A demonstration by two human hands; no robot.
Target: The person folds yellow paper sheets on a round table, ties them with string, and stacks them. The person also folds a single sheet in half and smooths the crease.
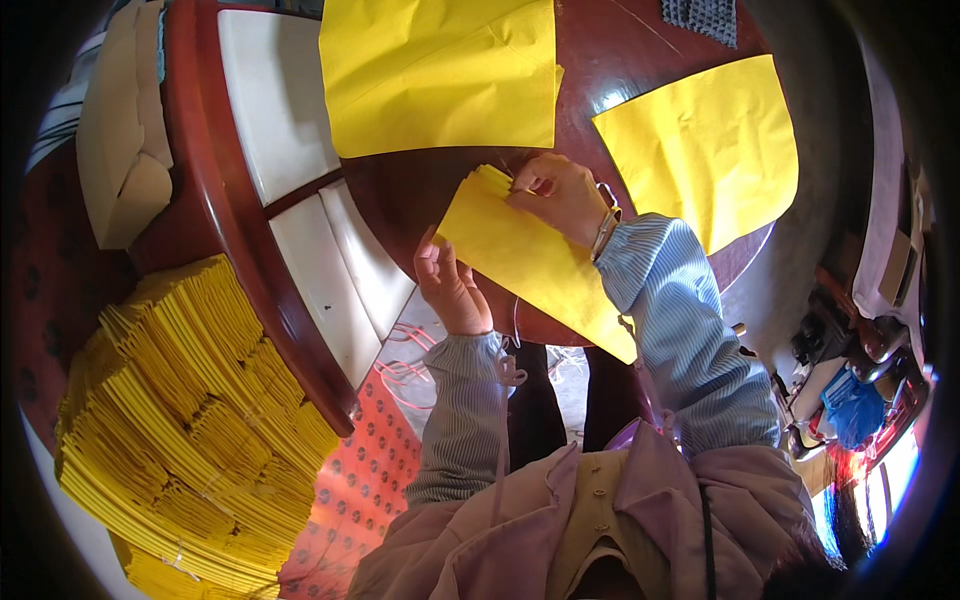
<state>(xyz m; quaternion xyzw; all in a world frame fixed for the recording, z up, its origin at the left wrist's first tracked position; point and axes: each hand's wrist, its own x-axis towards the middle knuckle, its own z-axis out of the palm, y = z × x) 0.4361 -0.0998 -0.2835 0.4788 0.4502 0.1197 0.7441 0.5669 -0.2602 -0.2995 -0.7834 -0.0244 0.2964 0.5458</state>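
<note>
a: left hand (457, 292)?
b: at left corner of the folded yellow paper-like piece (540, 255). fingers half curled, slightly apart; can't tell if pinching.
a: right hand (565, 200)?
b: at its upper end, fingers bent, thumb and forefinger tips close; can't tell what's between.
a: piece location?
b: slanted over near edge of round, glossy dark-red table (595, 50), flat yellow paper-like sheet (710, 150) right of it.

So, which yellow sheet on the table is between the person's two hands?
The narrow slanted sheet: left hand and right hand flank it. The far sheet and right sheet, both wider, lie outside them.
</note>
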